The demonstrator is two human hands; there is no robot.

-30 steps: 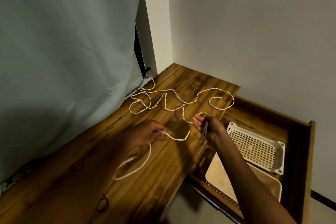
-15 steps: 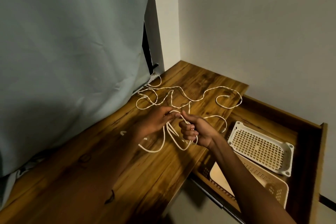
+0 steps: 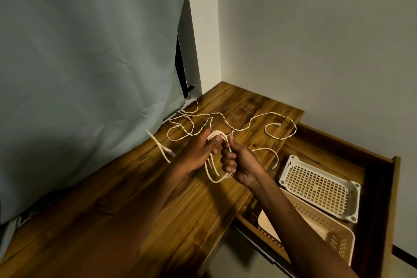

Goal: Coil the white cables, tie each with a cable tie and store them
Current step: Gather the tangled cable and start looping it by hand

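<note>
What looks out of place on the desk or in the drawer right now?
Mostly normal mid-coil: both the left hand and right hand grip the coil. Two oddities: the uncoiled cable sprawls tangled across the desk, and the white basket lies tilted atop the beige basket in the open drawer.

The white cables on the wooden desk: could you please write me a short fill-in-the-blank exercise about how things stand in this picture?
1. The coiled loops of the white cable are held by ____ hands, the left hand and the right hand.
2. The loose, uncoiled white cables lie on the ____ desk.
3. The two perforated plastic baskets sit inside the open ____.
4. Left of the desk hangs a pale ____.

Missing words: both; wooden; drawer; curtain
</note>
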